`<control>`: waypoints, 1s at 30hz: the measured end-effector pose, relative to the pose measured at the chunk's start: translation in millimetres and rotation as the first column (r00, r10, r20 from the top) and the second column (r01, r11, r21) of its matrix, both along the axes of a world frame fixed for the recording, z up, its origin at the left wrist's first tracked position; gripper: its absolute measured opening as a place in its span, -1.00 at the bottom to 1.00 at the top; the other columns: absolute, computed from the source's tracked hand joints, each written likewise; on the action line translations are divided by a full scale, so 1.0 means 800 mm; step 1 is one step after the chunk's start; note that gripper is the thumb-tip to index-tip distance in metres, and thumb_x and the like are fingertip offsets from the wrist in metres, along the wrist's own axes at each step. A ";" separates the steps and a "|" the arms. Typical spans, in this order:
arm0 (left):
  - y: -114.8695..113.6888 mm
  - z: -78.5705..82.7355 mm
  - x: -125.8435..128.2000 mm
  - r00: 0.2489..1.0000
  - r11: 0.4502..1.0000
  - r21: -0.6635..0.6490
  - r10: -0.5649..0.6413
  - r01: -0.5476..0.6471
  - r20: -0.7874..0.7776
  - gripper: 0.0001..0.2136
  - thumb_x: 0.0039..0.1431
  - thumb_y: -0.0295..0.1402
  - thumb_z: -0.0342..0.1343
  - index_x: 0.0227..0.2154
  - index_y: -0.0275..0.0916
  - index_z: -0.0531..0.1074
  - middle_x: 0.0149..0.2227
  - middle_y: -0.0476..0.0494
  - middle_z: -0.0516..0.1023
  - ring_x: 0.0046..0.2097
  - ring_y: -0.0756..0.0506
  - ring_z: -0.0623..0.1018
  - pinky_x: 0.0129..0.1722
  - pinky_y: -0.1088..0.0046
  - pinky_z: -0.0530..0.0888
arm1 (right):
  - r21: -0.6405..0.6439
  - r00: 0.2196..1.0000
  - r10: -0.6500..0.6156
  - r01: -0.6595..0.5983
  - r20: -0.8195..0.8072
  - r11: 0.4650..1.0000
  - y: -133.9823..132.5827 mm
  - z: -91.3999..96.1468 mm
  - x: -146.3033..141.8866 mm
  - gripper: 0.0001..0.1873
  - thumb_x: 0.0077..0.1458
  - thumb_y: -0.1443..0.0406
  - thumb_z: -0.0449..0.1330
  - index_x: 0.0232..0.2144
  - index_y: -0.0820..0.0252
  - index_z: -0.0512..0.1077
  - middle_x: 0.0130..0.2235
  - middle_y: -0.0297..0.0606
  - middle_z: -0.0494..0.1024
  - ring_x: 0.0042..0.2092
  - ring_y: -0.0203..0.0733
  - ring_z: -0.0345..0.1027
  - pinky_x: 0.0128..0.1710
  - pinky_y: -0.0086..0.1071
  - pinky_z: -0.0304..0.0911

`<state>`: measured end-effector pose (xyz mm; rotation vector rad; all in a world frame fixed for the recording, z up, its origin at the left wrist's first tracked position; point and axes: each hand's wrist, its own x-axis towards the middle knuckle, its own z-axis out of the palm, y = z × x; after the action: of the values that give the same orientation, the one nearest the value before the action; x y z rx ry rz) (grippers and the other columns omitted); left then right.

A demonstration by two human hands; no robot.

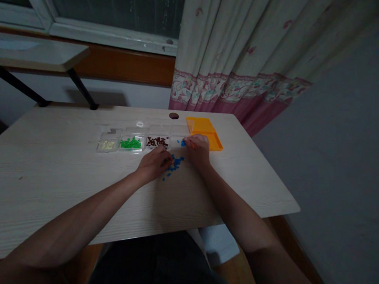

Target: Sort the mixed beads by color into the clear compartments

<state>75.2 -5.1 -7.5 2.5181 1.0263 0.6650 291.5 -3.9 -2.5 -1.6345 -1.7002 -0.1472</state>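
A small heap of blue beads (175, 164) lies on the pale wooden table (54, 179) between my hands. My left hand (154, 163) rests palm down at the heap's left edge, fingers curled onto the beads. My right hand (197, 148) is pinched closed on a thin orange tool (191, 144) beside the rightmost clear box (178, 140), which holds a few blue beads. Further left in the row stand clear boxes with brown beads (157, 141), green beads (131, 143) and cream beads (108, 145).
An orange tray (208, 131) lies just right of the boxes. A cable hole (174, 115) sits in the table near the far edge. A curtain (241, 46) hangs behind at the right, and a shelf on black legs (21, 54) stands at the back left.
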 end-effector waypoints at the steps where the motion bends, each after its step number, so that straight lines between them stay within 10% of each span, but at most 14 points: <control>1: 0.000 0.000 0.000 1.000 1.000 -0.003 0.007 -0.007 0.010 -0.85 0.22 -0.23 0.09 -0.26 -0.15 0.49 -0.20 -0.12 0.41 -0.18 -0.10 0.46 -0.26 0.43 0.37 | -0.004 1.000 0.009 -0.009 0.002 1.000 -0.002 0.002 -0.002 -0.70 0.25 0.16 0.09 -0.34 0.15 0.58 -0.24 -0.18 0.55 -0.14 -0.12 0.30 -0.06 -0.23 0.13; 11: 0.022 -0.004 -0.002 0.884 0.975 -0.174 0.201 -0.139 0.421 -0.72 0.24 -0.16 0.02 -0.41 -0.24 0.47 -0.45 -0.04 0.35 -0.36 -0.04 0.37 -0.34 0.45 0.32 | -0.036 0.912 0.396 -0.394 0.107 0.918 -0.023 0.011 -0.030 -0.72 0.19 0.10 0.18 -0.16 0.05 0.58 -0.21 -0.24 0.56 -0.09 -0.15 0.33 -0.01 -0.26 0.15; 30: 0.019 -0.005 -0.001 0.894 0.976 -0.165 0.200 -0.144 0.402 -0.68 0.27 -0.14 -0.02 -0.47 -0.23 0.44 -0.44 -0.05 0.39 -0.33 -0.04 0.41 -0.30 0.43 0.35 | -0.070 0.915 0.337 -0.329 0.222 0.942 -0.034 0.018 -0.042 -0.75 0.26 0.17 0.11 -0.19 0.01 0.58 -0.22 -0.26 0.59 -0.08 -0.13 0.33 0.02 -0.20 0.07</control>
<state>74.2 10.3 -11.2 2.0582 1.0949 1.0925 258.2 -31.2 11.5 -1.3636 -2.1445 -0.1486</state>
